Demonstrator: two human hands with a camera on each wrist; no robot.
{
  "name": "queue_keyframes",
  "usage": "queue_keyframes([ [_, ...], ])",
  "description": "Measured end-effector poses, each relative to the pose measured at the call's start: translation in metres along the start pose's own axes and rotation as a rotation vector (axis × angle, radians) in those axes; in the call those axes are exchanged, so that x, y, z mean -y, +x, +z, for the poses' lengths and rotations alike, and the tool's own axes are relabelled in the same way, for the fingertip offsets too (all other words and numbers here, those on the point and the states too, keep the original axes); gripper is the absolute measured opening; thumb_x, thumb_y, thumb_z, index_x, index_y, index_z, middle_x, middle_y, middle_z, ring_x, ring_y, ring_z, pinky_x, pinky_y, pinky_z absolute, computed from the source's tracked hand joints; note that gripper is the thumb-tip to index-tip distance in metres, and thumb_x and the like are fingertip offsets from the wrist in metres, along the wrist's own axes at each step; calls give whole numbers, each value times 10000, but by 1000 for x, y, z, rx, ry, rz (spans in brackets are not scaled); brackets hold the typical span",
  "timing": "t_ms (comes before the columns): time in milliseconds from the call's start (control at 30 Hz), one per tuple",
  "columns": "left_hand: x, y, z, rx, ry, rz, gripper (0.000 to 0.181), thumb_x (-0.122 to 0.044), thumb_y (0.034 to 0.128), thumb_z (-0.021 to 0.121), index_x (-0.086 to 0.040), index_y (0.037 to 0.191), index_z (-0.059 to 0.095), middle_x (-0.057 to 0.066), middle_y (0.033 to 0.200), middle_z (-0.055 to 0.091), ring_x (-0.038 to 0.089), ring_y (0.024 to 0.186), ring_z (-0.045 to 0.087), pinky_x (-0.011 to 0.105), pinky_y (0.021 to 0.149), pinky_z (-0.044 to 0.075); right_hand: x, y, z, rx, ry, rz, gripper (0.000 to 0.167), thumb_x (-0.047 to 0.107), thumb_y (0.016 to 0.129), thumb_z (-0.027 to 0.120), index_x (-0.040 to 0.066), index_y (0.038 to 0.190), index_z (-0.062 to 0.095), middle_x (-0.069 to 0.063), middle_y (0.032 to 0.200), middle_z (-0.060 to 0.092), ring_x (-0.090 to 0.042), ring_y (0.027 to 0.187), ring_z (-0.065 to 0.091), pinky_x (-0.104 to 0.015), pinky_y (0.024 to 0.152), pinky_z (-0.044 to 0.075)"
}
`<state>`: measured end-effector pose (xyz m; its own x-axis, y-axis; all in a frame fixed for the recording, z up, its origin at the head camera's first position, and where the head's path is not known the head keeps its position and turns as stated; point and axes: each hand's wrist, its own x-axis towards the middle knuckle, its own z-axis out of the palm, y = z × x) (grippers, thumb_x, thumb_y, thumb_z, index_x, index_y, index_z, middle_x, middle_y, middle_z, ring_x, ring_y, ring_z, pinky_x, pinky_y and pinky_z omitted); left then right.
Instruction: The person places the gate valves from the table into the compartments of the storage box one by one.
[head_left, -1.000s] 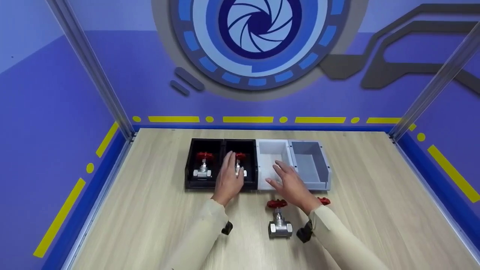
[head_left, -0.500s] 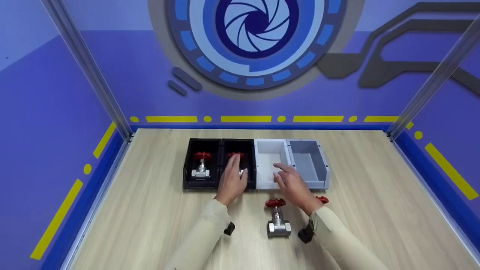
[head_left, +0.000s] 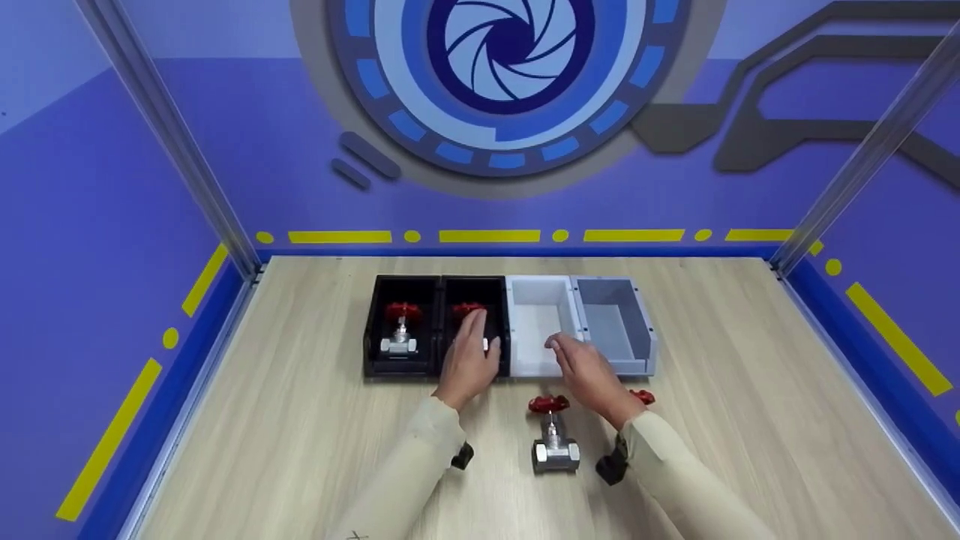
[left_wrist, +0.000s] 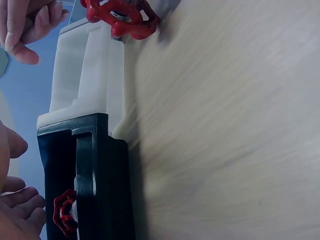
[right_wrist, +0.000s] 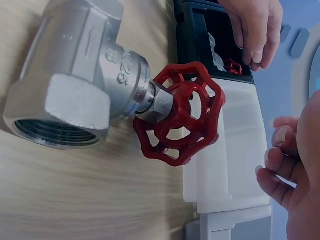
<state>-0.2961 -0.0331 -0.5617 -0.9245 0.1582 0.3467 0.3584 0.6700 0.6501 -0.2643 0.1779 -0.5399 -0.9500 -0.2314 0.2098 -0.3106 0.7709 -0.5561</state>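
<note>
Above the front of the second black bin point(head_left: 496, 362) is the left hand point(head_left: 470, 365), its fingers extended and holding nothing; it partly covers a valve with a red handwheel point(head_left: 466, 308). The right hand point(head_left: 590, 374) hovers over the front of the white bin point(head_left: 532, 366), empty, fingers loosely bent. Just in front of the bins, a metal valve point(head_left: 556, 454) stands on the table, its red wheel up. Behind the right wrist shows part of another red handwheel point(head_left: 643, 397). In the right wrist view the near valve point(right_wrist: 82, 75) looms large beside the right hand point(right_wrist: 300, 175).
The leftmost black bin point(head_left: 371, 365) holds a valve point(head_left: 399, 344). At the right end of the row is a grey bin point(head_left: 643, 366) with nothing seen inside. The wooden table point(head_left: 300, 442) is bounded by blue walls and metal posts.
The left hand has shifted slightly right, covering more of the valve's body in the second bin. The right hand's fingers have drawn together and bent. The head view has shifted slightly.
</note>
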Motion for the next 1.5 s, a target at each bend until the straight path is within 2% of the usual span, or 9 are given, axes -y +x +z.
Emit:
queue_keyframes([
  [133,0,0,1,0,5,0,525,-182,949,571,30,1410,437,196,1451,448,342,1269,520,471,1035,444,-1,-1,-1,10,-22,14,235,190,1038,410,132,845,529,-24,693,537,-186,666,525,-346,621,444],
  [233,0,-1,2,6,7,-7,526,-196,954,563,27,1414,435,195,1454,446,339,1281,510,469,1044,437,-1,-2,-1,19,-35,42,292,217,1041,402,150,761,452,29,605,372,-165,559,384,-307,538,352],
  [433,0,-1,3,44,8,-21,536,-230,968,545,15,1427,421,186,1470,431,326,1314,481,459,1062,427,-2,-2,-1,19,-17,85,332,210,1038,386,140,718,438,36,591,347,-163,547,356,-314,545,353],
  [800,-4,1,10,91,12,-40,533,-240,972,529,7,1431,419,180,1474,429,335,1344,447,464,1089,399,-4,-7,0,-22,-27,37,339,209,1036,400,131,708,435,39,577,301,-170,547,344,-329,560,359],
  [967,-7,2,14,108,12,-45,555,-239,968,537,8,1445,397,183,1479,420,339,1332,456,463,1085,405,-5,-10,1,-19,-40,18,376,256,1035,427,148,674,421,66,556,274,-133,521,318,-290,541,335],
  [1100,-8,3,17,103,22,-33,549,-221,963,550,20,1436,406,188,1468,432,334,1312,478,456,1070,420,-5,-12,1,-9,-21,5,464,386,1012,464,174,607,386,103,530,273,-73,498,276,-231,512,278],
  [1233,-9,4,19,109,29,-29,550,-212,966,546,20,1441,397,189,1470,428,329,1304,488,448,1063,429,-4,-15,2,14,24,25,449,556,947,488,213,660,450,101,608,403,-59,567,391,-221,548,348],
  [1333,-11,5,20,123,30,-35,563,-211,966,543,15,1455,377,189,1480,416,324,1316,477,445,1068,425,-4,-18,3,37,60,59,380,584,912,529,209,851,540,43,813,549,-118,772,541,-296,691,457],
  [1500,-14,9,21,125,37,-32,580,-210,958,550,25,1456,370,202,1480,418,321,1334,461,441,1083,409,-5,-27,5,76,128,85,457,568,886,583,194,1147,542,-86,1128,612,-250,1054,588,-426,893,481],
])
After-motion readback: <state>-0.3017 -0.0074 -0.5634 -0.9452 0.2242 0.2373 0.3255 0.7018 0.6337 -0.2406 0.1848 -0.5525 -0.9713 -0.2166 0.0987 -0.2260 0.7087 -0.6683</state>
